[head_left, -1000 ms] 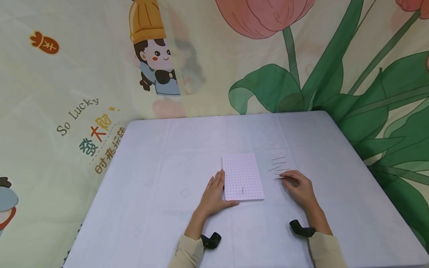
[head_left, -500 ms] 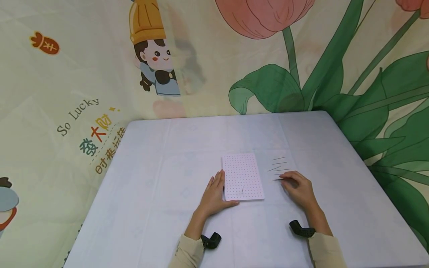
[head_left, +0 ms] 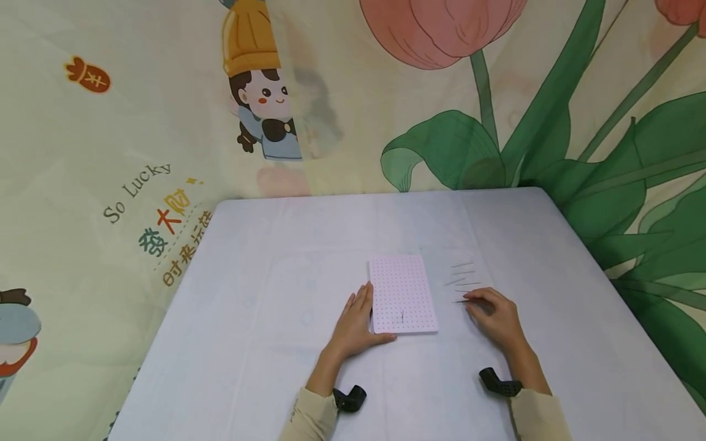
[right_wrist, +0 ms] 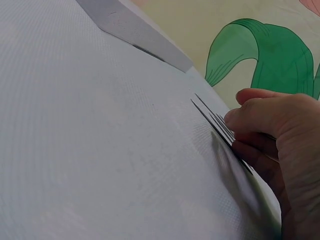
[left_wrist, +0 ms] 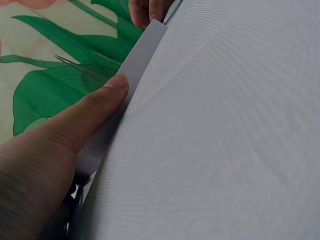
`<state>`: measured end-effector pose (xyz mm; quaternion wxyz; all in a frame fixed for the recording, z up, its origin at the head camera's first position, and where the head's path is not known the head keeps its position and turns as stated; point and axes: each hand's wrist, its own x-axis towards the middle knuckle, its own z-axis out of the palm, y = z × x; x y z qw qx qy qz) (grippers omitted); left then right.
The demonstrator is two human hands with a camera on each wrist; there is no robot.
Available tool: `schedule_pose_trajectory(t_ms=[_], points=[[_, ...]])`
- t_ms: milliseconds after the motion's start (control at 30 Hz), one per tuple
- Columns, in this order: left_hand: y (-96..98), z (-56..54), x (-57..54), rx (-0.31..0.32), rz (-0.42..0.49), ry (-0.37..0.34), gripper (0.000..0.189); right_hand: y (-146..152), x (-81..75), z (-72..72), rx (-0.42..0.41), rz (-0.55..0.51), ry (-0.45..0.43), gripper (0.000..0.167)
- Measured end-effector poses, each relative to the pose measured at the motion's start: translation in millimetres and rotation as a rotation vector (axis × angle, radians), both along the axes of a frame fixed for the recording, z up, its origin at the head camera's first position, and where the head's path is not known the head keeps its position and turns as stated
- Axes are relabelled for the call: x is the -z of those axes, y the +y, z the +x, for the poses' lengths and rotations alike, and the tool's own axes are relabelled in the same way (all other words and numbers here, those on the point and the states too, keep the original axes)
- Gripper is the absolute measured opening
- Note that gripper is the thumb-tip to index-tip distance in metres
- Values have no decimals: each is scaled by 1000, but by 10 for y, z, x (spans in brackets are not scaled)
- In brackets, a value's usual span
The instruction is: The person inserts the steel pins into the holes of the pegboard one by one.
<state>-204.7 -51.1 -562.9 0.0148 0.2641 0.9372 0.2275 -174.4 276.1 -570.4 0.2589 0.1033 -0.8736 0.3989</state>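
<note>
Near the middle of the desk (head_left: 298,233), a white board (head_left: 397,288) dotted all over in rows lies flat, its long sides running from the near edge toward the far edge. Close to the board's near edge a thin dark pin (head_left: 402,317) stands up from it; in the left wrist view this shows as two fine lines drawing together at the tip. The left hand (head_left: 350,324) is spread around the board's near left corner, straight fingers along the left edge and the thumb against the near edge.

Beyond the board's right edge, loose pins (head_left: 471,283) lie on the desk in a rough row, most pointing toward the desk's left and right edges. The right hand (head_left: 496,315) is at the near end of that row, fingers bent and fingertips at the nearest pin (right_wrist: 205,116); I cannot tell whether they pinch it. Both sleeves (head_left: 311,413) are beige, and a black device (head_left: 351,399) sits at each wrist. Past the desk's far edge hangs a printed backdrop (head_left: 342,165) with a large pink tulip (head_left: 441,33)
</note>
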Motion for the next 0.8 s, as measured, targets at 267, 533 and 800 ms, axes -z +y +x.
schedule_pose_trajectory(t_ms=[267, 533, 800], points=[[5, 25, 11, 5, 1, 10, 120, 17, 27, 35, 8, -17, 10, 32], [-1, 35, -3, -7, -7, 8, 120, -2, 12, 36, -4, 3, -2, 31], [2, 35, -13, -11, -9, 5, 120, -45, 25, 45, 32, 87, -53, 30]])
